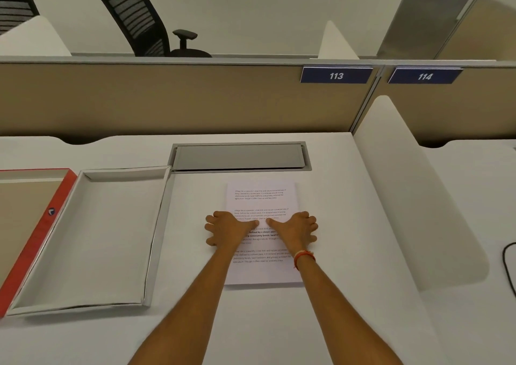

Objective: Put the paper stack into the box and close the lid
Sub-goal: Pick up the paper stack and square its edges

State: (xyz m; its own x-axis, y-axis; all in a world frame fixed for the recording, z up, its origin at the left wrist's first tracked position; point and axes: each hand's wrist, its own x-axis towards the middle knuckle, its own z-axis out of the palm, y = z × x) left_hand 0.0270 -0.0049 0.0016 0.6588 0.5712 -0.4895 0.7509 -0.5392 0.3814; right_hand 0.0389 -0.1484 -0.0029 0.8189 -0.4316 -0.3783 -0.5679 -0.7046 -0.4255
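Paper stack (261,197) lies on the worktop (335,225) under 2 spread, flat hands, left hand (226,227) and right hand (297,226), gripping nothing; box (83,307) beside it sits empty, lid (36,241) open.

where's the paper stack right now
The paper stack lies flat on the desk, right of the open box, below the grey cable hatch, with both hands on it.

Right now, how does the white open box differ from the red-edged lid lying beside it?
The white open cardboard box is white inside, while the red-edged cardboard lid is brown inside with a red rim. The box lies nearer the printed paper stack; the lid sits farther left, partly out of frame. Both lie open side up on the white desk, empty, side by side. Both hands, left and right, rest on the stack.
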